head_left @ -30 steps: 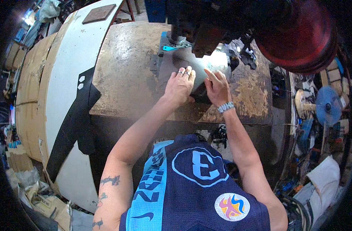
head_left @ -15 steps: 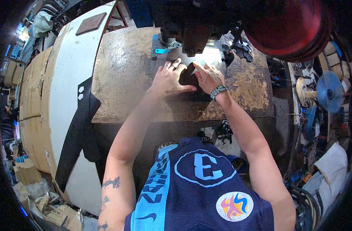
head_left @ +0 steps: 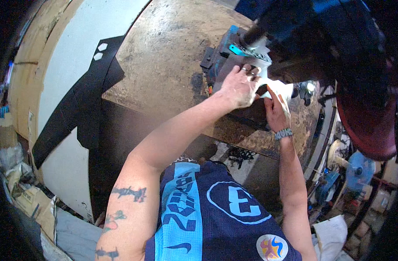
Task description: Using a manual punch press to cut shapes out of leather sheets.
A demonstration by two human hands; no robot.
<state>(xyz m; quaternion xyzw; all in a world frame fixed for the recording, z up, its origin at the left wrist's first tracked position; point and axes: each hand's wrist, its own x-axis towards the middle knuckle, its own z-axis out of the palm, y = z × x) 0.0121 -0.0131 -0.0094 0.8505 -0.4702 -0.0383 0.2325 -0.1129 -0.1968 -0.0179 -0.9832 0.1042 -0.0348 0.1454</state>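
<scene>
Both bare hands are at a machine press (head_left: pixel 251 37) with a light blue tab (head_left: pixel 236 50) at its lower tool. My left hand (head_left: pixel 242 87) rests with fingers spread on a shiny grey sheet or plate (head_left: pixel 226 65) under the head. My right hand (head_left: pixel 276 111) touches the brightly lit right part of that surface, fingers extended upward. Between the hands shows a small dark patch, too shadowed to identify.
The worn wooden table (head_left: pixel 146 56) carries the press. To the left, a long black cut piece (head_left: pixel 75 108) lies over a white board (head_left: pixel 72 65) beside cardboard (head_left: pixel 25 87). A red wheel (head_left: pixel 366 130) hangs at right, above a blue fan (head_left: pixel 360 172) among clutter.
The view has turned, so the table and press sit farther right and more tilted. My hands remain at the press, having shifted a little on the sheet.
</scene>
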